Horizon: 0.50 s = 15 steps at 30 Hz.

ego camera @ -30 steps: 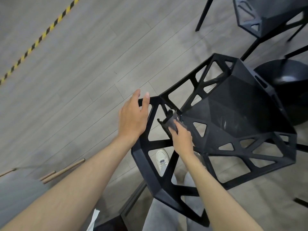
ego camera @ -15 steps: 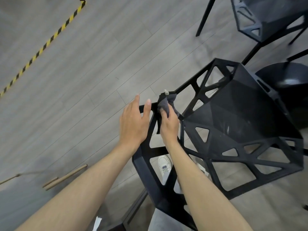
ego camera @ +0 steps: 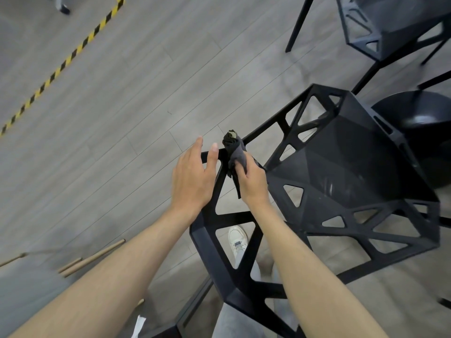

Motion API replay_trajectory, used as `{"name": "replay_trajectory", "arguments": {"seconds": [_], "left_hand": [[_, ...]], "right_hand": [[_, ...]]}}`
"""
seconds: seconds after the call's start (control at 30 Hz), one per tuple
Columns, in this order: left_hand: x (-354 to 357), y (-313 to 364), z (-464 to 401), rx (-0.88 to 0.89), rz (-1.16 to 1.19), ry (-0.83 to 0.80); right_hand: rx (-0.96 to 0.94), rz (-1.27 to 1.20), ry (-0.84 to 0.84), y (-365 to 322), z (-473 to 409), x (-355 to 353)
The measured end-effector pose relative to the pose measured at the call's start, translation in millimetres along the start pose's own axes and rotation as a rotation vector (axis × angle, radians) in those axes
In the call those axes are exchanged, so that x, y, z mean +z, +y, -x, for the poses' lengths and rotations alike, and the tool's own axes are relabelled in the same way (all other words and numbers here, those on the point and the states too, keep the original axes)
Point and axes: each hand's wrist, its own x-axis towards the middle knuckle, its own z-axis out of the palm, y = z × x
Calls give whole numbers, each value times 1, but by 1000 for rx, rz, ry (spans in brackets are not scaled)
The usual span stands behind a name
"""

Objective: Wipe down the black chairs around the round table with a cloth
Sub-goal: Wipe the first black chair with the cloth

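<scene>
A black chair point(ego camera: 341, 172) with a lattice of triangular cut-outs fills the middle and right of the head view, its backrest towards me. My left hand point(ego camera: 192, 176) rests flat on the top rail of the backrest, fingers straight. Just to its right, my right hand point(ego camera: 251, 179) grips a bunched grey cloth point(ego camera: 234, 148) and presses it against the same rail. The cloth sticks up above my fingers.
A second black chair point(ego camera: 380, 23) stands at the top right, and a round black base point(ego camera: 424, 123) sits at the right edge. Yellow-black tape point(ego camera: 61, 67) crosses the grey floor at the left. Wooden sticks point(ego camera: 92, 257) lie at the lower left. My white shoe point(ego camera: 236, 240) shows through the backrest.
My right hand has lifted the cloth from the inner lattice of the backrest up onto the top rail beside my left hand. The left hand has kept its place.
</scene>
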Motion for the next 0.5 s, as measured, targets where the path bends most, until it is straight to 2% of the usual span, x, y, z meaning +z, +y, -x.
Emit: {"name": "replay_trajectory", "arguments": {"seconds": [0.17,0.3,0.4,0.5], "left_hand": [[0,1,0,-6,-9,8],[-1,2,1,-7,-23,17],[-1,3,2,-10,-25,11],[-1,3,2,-4,-20,14]], "right_hand": [[72,122,133,-9,2,21],[113,-33,238,-27,5,35],[76,-71,203,-24,12,27],[32,61,128,-5,3,8]]}}
